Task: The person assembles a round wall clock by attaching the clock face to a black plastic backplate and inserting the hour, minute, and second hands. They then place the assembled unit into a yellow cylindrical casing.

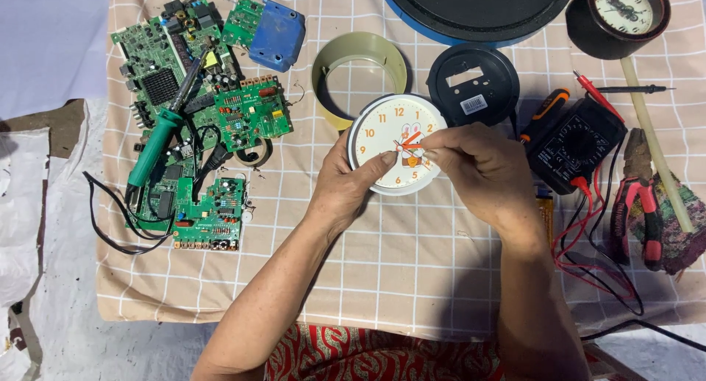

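Observation:
A round white clock face [382,127] with orange numerals lies on the checked cloth [382,271] in the middle. My left hand [346,186] holds its lower left rim, thumb resting on the dial. My right hand [474,168] reaches in from the right, its fingertips pinching at the orange hands [409,140] at the dial's centre. Behind the clock lie a yellowish ring-shaped clock housing [358,66] and a black round back cover [473,84].
Green circuit boards [198,94], a green soldering iron [158,142] and a blue box [276,34] lie at the left. At the right are a black multimeter [573,142] with red and black leads, a screwdriver [546,109], red pliers [638,197], and a small dark clock [621,13].

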